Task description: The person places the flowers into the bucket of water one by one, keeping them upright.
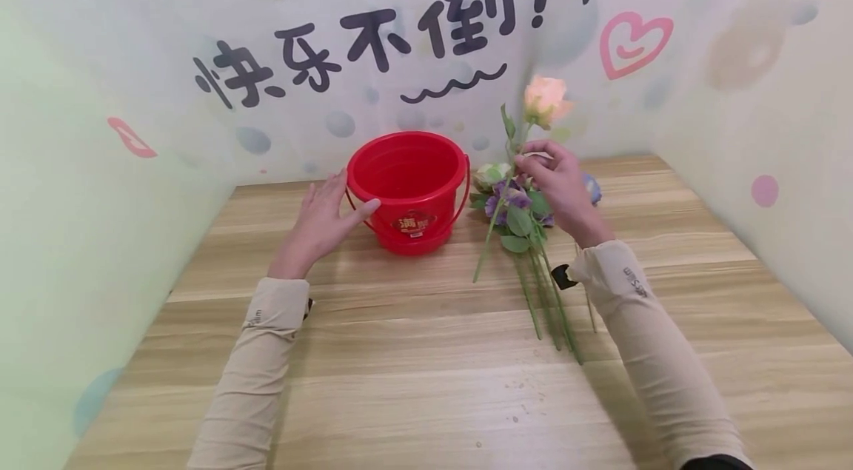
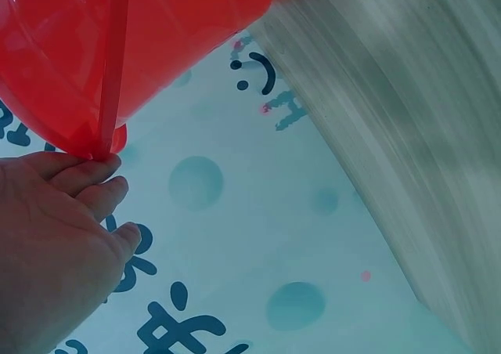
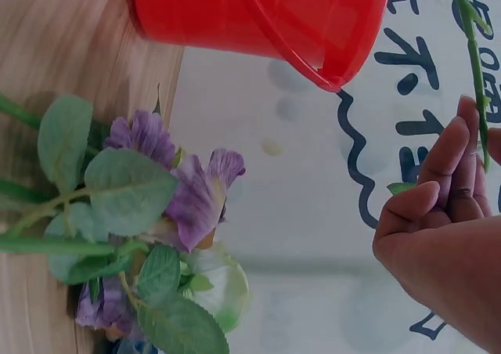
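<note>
A red bucket (image 1: 416,215) stands upright near the back of the table. My left hand (image 1: 322,222) rests against its left rim, fingers extended and thumb at the front edge; the left wrist view shows the fingertips (image 2: 109,166) at the rim by the handle joint. To the right of the bucket, my right hand (image 1: 556,178) pinches the green stem of a peach rose (image 1: 546,98), the bloom raised above the hand and the stem slanting down to the left. Below lie several flowers with purple blooms (image 3: 200,197) and a whitish bloom (image 3: 223,287).
Bare stems (image 1: 549,300) of the lying flowers point toward the front of the wooden table (image 1: 413,381). A blue bloom (image 1: 591,189) shows behind the right wrist. Printed wall sheets (image 1: 360,115) close off the back and both sides.
</note>
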`<control>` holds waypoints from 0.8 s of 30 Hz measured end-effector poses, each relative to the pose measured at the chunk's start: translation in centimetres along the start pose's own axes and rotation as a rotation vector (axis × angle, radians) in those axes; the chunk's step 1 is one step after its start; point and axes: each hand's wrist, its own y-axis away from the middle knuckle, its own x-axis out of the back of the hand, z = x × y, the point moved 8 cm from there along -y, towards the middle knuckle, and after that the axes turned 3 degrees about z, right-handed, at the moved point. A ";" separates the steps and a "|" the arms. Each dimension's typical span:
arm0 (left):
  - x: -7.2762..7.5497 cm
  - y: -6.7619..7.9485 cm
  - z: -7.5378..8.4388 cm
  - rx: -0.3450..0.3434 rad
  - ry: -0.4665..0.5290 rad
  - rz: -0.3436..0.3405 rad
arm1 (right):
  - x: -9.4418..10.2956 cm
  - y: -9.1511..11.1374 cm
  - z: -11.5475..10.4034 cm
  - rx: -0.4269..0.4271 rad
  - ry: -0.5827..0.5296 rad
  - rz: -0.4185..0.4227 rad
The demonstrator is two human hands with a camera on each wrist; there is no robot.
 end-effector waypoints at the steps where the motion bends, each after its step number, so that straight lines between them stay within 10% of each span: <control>1: 0.0 0.0 0.0 0.001 0.000 0.001 | -0.1 -0.1 0.0 0.004 -0.003 0.003; 24: -0.1 0.1 0.1 -0.009 -0.004 0.005 | -2.6 -2.2 0.2 0.019 -0.101 0.153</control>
